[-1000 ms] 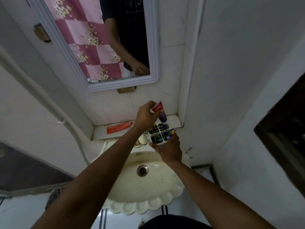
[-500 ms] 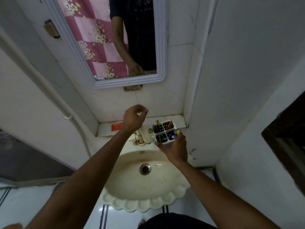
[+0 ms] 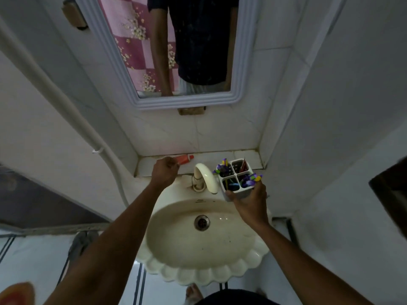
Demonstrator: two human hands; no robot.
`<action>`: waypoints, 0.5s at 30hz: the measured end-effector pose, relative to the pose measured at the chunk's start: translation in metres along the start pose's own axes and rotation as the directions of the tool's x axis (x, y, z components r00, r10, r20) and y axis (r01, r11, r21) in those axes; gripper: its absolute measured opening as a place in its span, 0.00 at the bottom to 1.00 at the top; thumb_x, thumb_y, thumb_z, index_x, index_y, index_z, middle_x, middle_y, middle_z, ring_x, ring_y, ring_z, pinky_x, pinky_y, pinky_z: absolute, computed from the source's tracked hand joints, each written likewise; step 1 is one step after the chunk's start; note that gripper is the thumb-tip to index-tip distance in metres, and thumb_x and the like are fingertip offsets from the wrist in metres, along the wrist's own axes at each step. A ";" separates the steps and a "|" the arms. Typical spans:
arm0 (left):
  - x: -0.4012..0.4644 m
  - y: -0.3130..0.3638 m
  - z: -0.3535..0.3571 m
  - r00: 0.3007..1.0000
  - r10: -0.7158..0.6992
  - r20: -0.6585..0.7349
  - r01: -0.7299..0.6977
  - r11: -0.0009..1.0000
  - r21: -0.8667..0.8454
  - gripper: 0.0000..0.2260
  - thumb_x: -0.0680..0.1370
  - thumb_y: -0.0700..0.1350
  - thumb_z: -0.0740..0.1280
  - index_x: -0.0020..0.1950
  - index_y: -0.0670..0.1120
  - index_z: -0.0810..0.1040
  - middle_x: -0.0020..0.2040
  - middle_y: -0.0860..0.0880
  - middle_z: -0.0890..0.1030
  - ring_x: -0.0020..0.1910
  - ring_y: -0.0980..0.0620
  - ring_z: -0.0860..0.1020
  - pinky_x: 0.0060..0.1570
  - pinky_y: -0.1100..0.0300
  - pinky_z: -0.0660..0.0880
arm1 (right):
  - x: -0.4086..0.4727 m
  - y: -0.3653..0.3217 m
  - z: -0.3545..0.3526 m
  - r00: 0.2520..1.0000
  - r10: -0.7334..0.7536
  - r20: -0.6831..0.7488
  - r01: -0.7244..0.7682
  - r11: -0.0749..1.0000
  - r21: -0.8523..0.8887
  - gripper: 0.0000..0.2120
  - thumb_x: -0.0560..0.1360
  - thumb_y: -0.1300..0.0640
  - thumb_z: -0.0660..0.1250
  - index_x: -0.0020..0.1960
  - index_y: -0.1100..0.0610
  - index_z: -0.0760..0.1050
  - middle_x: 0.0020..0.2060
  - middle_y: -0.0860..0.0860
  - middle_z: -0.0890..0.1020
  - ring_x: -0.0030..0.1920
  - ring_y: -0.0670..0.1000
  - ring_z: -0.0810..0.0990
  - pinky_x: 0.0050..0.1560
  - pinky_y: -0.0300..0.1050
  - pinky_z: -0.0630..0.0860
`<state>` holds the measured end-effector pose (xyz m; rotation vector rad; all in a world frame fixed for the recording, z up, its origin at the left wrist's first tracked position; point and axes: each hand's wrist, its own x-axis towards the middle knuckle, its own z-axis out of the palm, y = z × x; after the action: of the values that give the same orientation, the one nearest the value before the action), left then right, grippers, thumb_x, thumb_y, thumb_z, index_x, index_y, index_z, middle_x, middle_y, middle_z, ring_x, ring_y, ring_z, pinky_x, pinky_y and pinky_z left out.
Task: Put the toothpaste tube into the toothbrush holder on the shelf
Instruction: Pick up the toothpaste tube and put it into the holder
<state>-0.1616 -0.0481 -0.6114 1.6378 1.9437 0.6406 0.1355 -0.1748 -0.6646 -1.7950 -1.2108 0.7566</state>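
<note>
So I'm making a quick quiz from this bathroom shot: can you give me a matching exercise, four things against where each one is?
Things:
1. red toothpaste tube
2. toothbrush holder
3. tap
4. drain

Places:
a. in the middle of the sink bowl
b. held in the right hand, above the sink's right edge
c. lying on the shelf, at the left hand
d. standing at the back of the sink, between the two hands

Pairs: 1-c, 2-b, 3-d, 4-a
</note>
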 end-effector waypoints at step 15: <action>0.082 -0.003 0.035 0.958 0.060 0.282 -0.198 0.848 0.492 0.23 0.84 0.47 0.66 0.79 0.48 0.70 0.74 0.45 0.73 0.72 0.40 0.72 0.70 0.44 0.70 | -0.001 0.003 0.012 0.998 0.011 -0.058 -0.005 0.995 0.102 0.42 0.64 0.28 0.81 0.66 0.47 0.68 0.65 0.46 0.75 0.69 0.53 0.77 0.70 0.56 0.78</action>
<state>-0.1518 0.0331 -0.6465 2.0650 1.9190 -0.0775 0.1265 -0.1732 -0.6725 -1.7277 -1.1072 0.7519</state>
